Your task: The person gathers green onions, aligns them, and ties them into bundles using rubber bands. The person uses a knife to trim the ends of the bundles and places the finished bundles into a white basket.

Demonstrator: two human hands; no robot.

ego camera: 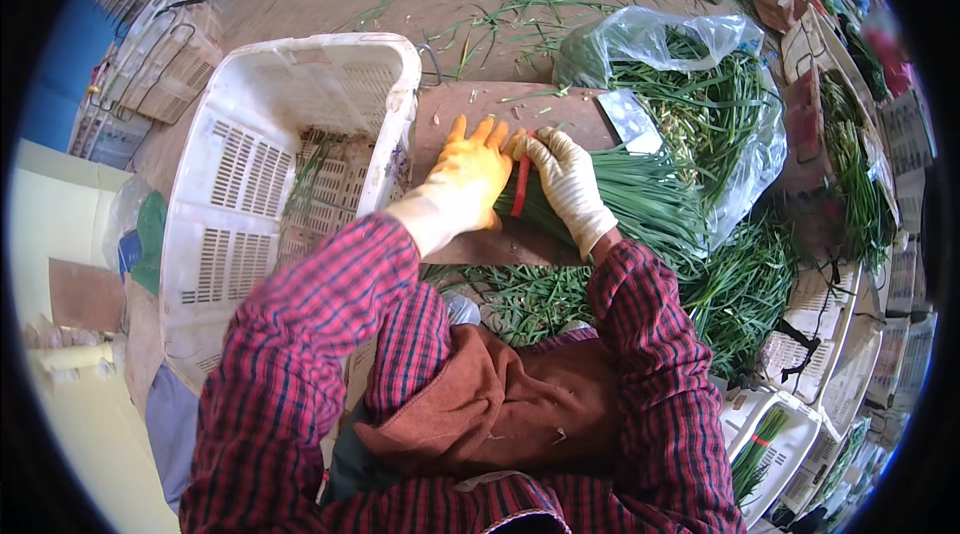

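Note:
A bundle of long green leaves, like chives, (630,189) lies on a brown board (465,103) before me, a red band (520,185) across its left end. My left hand (469,178), in a yellow-orange glove, lies with fingers spread at that end, its fingertips near the top of the band. My right hand (570,185), in a whitish knit glove, rests over the bundle, thumb and fingers closed on the band's upper end. Which left fingers touch the band cannot be told. A blade-like metal plate (630,120) lies on the board behind the bundle.
A white plastic crate (176,234) with a few leaves inside stands at the left. A clear plastic bag (585,58) of greens and trimmings stands at the back right. Loose greens (532,301) lie below the board. Another crate (802,433) at the lower right holds a banded bundle.

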